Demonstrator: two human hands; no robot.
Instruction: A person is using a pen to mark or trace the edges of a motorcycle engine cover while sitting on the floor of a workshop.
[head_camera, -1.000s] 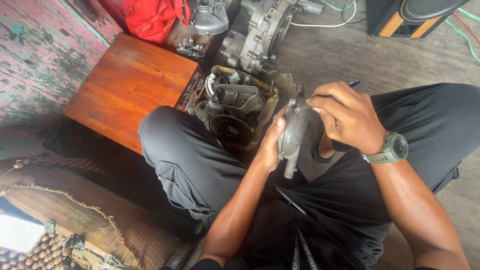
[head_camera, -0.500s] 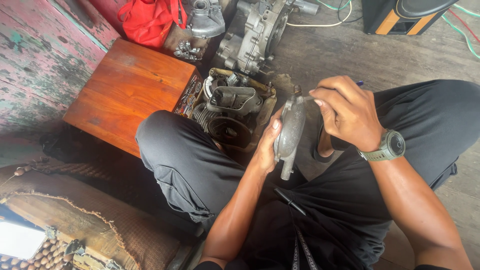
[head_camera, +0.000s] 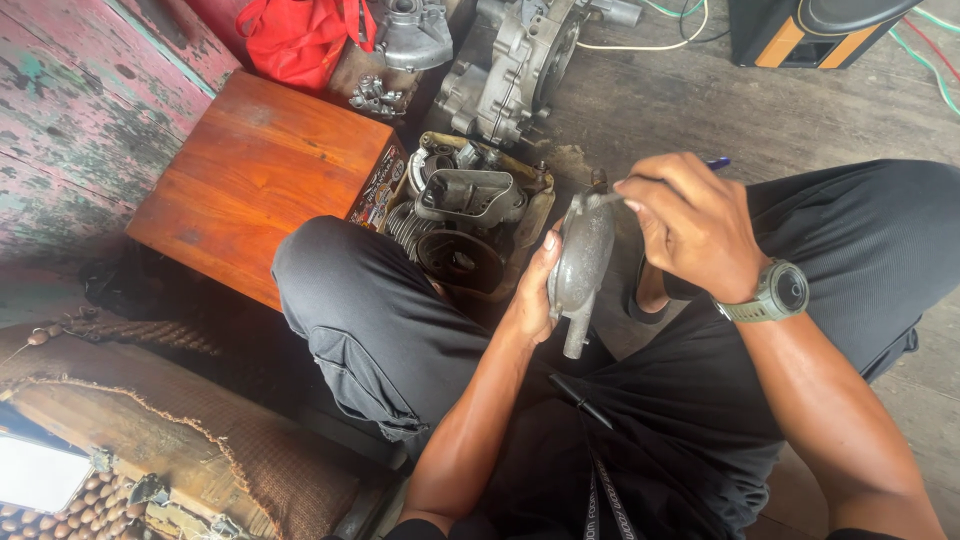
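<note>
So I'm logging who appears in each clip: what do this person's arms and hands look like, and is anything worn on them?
Both forearms are bare, no sleeves or gloves. The left hand wears nothing visible. The right hand has a wristwatch at its wrist, with a grey-green strap and a round dark face.

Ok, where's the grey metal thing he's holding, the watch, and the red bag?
grey metal part (head_camera: 583, 262), head view, its rounded body.
watch (head_camera: 783, 291), head view, its round face.
red bag (head_camera: 298, 36), head view, middle of the cloth.
</note>
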